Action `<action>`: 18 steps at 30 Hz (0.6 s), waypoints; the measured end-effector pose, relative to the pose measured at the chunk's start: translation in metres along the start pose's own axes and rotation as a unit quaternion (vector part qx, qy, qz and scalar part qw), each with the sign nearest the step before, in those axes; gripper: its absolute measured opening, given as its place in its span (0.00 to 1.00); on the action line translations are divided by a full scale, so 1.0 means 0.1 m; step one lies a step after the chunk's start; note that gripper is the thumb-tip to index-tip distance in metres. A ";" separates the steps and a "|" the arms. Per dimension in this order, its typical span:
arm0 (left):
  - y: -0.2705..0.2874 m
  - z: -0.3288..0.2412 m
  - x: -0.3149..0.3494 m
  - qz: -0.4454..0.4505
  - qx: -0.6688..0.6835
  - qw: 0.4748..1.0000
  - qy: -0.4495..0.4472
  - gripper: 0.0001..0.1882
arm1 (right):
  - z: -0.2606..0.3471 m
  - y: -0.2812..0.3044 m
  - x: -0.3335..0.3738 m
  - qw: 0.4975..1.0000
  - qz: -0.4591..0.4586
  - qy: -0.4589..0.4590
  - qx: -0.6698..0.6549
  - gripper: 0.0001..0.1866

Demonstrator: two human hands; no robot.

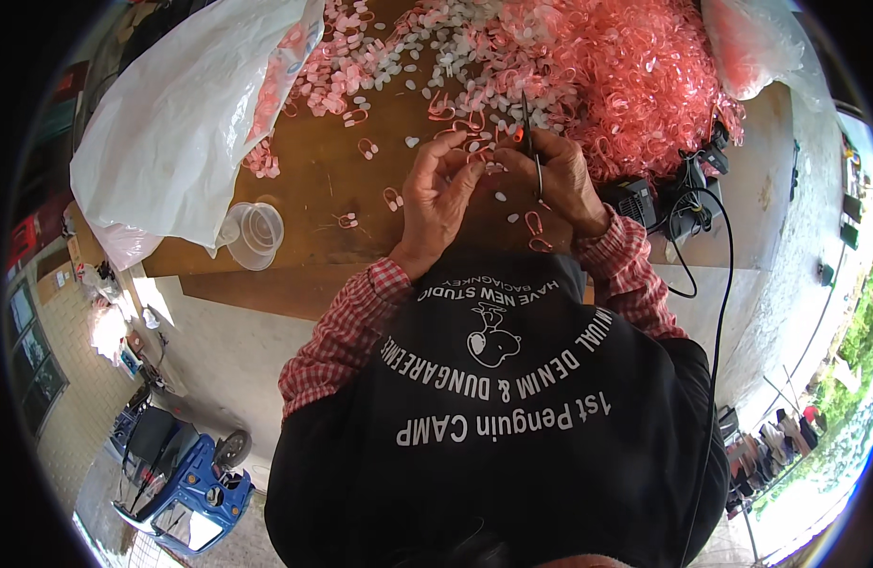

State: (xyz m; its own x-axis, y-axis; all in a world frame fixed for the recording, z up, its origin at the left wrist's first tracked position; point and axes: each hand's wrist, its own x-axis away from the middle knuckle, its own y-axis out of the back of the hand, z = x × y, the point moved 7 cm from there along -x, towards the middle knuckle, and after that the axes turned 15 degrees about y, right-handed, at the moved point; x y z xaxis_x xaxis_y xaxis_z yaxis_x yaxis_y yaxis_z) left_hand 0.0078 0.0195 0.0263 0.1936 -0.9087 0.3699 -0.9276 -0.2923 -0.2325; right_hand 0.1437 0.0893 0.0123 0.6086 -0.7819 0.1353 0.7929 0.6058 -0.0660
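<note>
My left hand (438, 201) is over the brown table, its thumb and forefinger closed in a pinch. Whatever lies between those fingertips is too small to make out. Close beside it, my right hand (561, 180) grips a slim, pointed metal tool (538, 175) that looks like small scissors, with an orange spot near the fingers. Small pink plastic loops with pale oval ends lie just beyond and between the hands. One loose pink loop (534, 224) rests below the right hand, near a white oval piece (512, 218).
A large heap of pink loops (635, 85) covers the far right. White ovals (441, 62) spread beside it. At left are a white plastic bag (181, 123) and a clear round tub (257, 235). A black device (637, 201) with cables stands right of my right hand.
</note>
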 end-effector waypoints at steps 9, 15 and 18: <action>0.01 -0.09 0.02 0.047 -0.364 0.915 -0.165 0.11 | 0.07 0.09 -0.11 0.995 0.019 -0.061 0.075 0.13; 0.10 -0.09 -0.07 -0.008 -0.287 0.944 -0.162 0.05 | -0.11 0.21 -0.08 0.987 -0.014 0.018 0.157 0.21; 0.11 -0.03 -0.07 -0.038 -0.253 0.956 -0.142 0.04 | -0.12 0.16 0.06 0.935 0.005 0.138 0.327 0.27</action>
State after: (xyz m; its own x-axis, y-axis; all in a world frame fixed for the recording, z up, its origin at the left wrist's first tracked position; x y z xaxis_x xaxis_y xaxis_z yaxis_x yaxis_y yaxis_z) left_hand -0.0052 0.0235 0.0238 0.2794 -0.9557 0.0929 -0.9292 -0.2448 0.2767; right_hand 0.1602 0.0927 0.0005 0.6715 -0.7298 -0.1283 0.6546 0.5031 0.5642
